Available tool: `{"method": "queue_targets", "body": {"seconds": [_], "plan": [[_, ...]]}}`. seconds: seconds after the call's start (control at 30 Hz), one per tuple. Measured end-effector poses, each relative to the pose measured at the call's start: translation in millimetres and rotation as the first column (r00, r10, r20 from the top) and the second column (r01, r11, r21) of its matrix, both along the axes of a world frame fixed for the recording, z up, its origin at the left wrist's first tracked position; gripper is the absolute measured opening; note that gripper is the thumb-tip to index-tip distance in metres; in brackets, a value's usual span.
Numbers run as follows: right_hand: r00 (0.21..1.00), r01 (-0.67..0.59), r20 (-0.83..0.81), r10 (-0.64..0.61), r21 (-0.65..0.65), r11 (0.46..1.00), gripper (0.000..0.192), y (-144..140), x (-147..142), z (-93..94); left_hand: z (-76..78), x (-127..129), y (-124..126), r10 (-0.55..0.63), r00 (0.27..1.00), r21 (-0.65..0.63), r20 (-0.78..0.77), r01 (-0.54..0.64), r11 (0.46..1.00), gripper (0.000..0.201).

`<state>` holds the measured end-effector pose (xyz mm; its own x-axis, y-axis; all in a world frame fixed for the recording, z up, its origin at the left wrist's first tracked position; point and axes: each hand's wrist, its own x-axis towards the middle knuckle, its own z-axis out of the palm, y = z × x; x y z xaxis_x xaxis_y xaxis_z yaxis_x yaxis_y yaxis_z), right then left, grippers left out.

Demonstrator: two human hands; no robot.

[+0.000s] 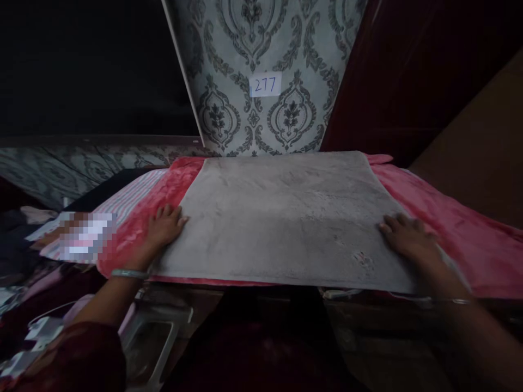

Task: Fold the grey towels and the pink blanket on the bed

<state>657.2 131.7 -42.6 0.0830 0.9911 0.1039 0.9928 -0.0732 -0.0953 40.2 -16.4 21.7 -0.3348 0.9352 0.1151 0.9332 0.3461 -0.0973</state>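
A grey cloth (286, 212) lies spread flat over a red-pink blanket (449, 218) on a raised surface in front of me. My left hand (163, 226) rests palm down at the cloth's left edge, partly on the blanket, fingers slightly spread. My right hand (404, 237) lies flat on the cloth's right side near its front corner. Neither hand grips anything. A bangle sits on each wrist.
A striped pink-and-white cloth (126, 201) lies left of the blanket. Patterned grey wallpaper with a paper label reading 277 (265, 84) stands behind. A dark curtain (408, 71) hangs at the right. Cluttered items and a pale frame (159, 337) sit below left.
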Motion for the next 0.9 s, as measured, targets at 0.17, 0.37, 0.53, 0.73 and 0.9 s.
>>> {"method": "queue_targets", "body": {"seconds": [0.17,0.37,0.53,0.73,0.9], "plan": [[0.891,-0.453,0.04,0.452,0.059,0.889,0.056,-49,-129,9.0,-25.2,91,5,-0.438,0.895,-0.085,0.079,0.444,0.892,0.058],[0.812,-0.582,0.037,0.582,-0.013,0.813,0.056,-82,-171,-10.3,-41.5,111,-23,-0.376,0.921,-0.048,0.099,0.382,0.923,0.061],[0.791,-0.612,0.043,0.611,0.089,0.786,0.055,-99,-138,-29.3,-43.5,71,-54,-0.209,0.978,-0.012,0.0,0.209,0.978,0.063],[0.803,-0.585,0.003,0.595,0.194,0.788,0.053,-114,-126,-41.6,-46.8,44,-77,0.009,0.998,0.04,-0.059,-0.007,0.999,0.063],[0.743,-0.625,-0.114,0.66,0.236,0.744,0.054,-90,-178,-3.5,-31.6,65,-50,-0.09,0.996,0.103,0.011,0.088,0.991,0.053]]}}
